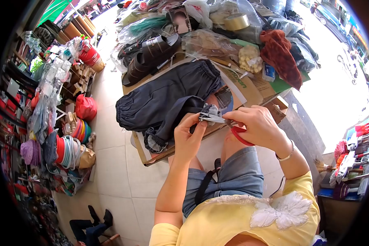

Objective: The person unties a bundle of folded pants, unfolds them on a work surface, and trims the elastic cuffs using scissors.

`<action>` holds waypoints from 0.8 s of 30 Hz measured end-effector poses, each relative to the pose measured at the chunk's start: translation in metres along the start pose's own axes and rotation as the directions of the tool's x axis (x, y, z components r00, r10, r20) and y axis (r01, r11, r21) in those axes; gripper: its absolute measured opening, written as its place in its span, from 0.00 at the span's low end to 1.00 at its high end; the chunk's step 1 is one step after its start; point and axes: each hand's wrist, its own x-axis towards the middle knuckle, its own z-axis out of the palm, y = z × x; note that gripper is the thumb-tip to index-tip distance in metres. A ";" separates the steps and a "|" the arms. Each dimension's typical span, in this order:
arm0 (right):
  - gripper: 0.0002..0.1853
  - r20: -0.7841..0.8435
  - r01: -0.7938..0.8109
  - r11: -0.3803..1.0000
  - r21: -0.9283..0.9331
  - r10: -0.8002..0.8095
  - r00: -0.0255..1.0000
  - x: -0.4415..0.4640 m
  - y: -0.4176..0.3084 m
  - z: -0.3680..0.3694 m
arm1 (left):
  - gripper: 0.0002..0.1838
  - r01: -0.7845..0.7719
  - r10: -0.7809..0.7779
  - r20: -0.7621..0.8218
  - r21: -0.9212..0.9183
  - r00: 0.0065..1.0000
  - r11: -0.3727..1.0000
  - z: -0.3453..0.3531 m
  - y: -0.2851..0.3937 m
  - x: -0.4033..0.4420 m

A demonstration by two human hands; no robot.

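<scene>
My right hand [252, 123] is closed on the red handle of a pair of scissors [243, 137], whose blades point left. My left hand [189, 133] pinches the gathered edge of a dark grey cloth piece [174, 117] with thumb and finger. The scissor blades lie at this bunched edge [210, 111], just right of my left fingertips; whether they are cutting into it cannot be made out. Another dark grey piece with elastic-gathered ends [168, 88] lies flat on the cardboard-covered table [254, 92], behind the held cloth.
Dark shoes [149, 57], a roll of tape [236, 22], a brown-red cloth [279, 55] and plastic bags crowd the table's far side. Shelves of goods stand at left, with a red bag [85, 107]. Another person's legs [90, 230] show at lower left.
</scene>
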 end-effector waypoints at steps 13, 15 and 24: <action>0.23 0.007 -0.022 0.995 0.092 0.021 1.000 0.001 0.004 0.010 | 0.09 -0.014 0.014 0.007 -0.023 1.000 1.000 -0.002 -0.005 0.001; 0.23 0.007 -0.027 0.995 0.101 0.027 1.000 0.000 0.004 0.012 | 0.10 -0.008 0.008 0.004 -0.027 1.000 1.000 -0.002 -0.004 0.001; 0.20 -0.088 -0.063 0.963 0.263 0.089 0.992 -0.020 0.008 0.009 | 0.09 0.052 -0.052 0.002 -0.138 0.999 0.989 -0.005 -0.004 0.001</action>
